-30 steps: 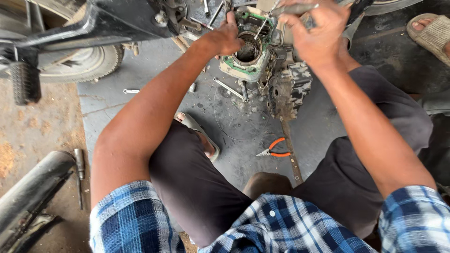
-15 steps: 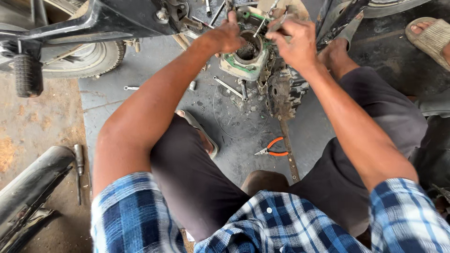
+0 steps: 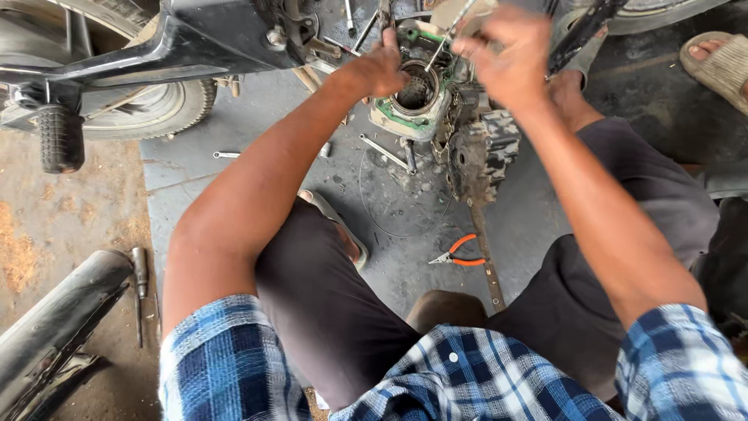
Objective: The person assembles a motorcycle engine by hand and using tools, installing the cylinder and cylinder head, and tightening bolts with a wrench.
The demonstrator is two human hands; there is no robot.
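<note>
A greasy motorcycle engine (image 3: 475, 148) with a green gasket around its round bore (image 3: 417, 87) sits on the concrete in front of my knees. My left hand (image 3: 380, 72) grips the engine's upper left rim, fingers curled over the edge beside the bore. My right hand (image 3: 508, 56) hovers above the engine's top right, blurred. It pinches a thin metal rod (image 3: 446, 43) that slants down toward the bore. What the rod's tip touches is hidden.
Orange-handled pliers (image 3: 460, 253) lie on the floor between my legs. A small wrench (image 3: 226, 154) lies left of my arm. A motorcycle wheel (image 3: 156, 105) and footpeg (image 3: 61, 140) stand at the left, a dark exhaust pipe (image 3: 54, 320) at bottom left. Another person's sandalled foot (image 3: 721, 62) is at top right.
My right hand has moved left from the engine's far right side to above the bore, with the thin rod in it. My left hand has stayed on the rim.
</note>
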